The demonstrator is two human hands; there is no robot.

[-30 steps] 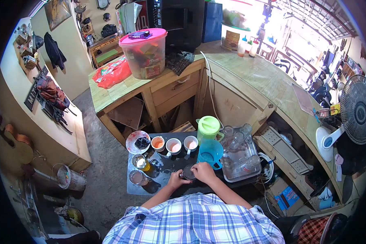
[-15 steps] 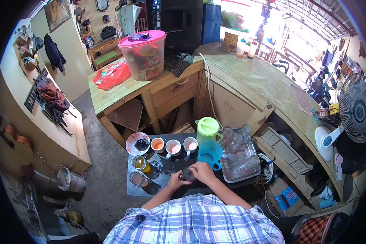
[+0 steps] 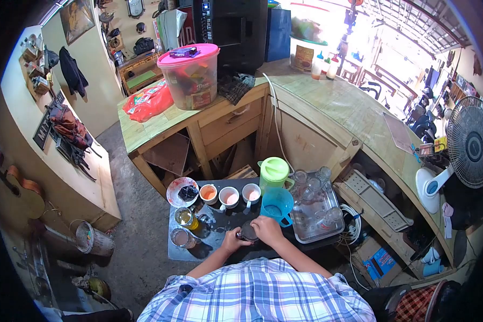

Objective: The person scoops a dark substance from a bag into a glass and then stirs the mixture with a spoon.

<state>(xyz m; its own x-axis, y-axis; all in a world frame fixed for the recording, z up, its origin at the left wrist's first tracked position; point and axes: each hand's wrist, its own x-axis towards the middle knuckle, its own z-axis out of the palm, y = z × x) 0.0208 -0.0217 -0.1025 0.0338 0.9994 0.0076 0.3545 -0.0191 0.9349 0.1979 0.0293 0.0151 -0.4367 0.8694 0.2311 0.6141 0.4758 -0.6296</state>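
At the front of the low dark table, my left hand (image 3: 232, 241) is closed around the side of a small dark round-topped container (image 3: 249, 233). My right hand (image 3: 267, 229) grips the same container from the other side, fingers at its top. What is inside it is hidden. Beside my right hand stands a blue translucent pitcher (image 3: 277, 203), with a green lidded pitcher (image 3: 274, 173) behind it. To the left are a glass of yellow liquid (image 3: 185, 217) and a glass of brownish drink (image 3: 182, 238). Farther back, white cups (image 3: 229, 197) hold orange and pinkish contents.
A clear tray (image 3: 317, 234) with several glass mugs sits on the right. A red-stained bowl (image 3: 176, 183) holding something black is at the back left. Wooden counters (image 3: 311, 102) enclose the table, bearing a pink-lidded tub (image 3: 190, 80) and a fan (image 3: 429, 188).
Both hands keep their grip on the dark container, shifting only slightly. The whole view has tilted a little, so things appear slightly lower.
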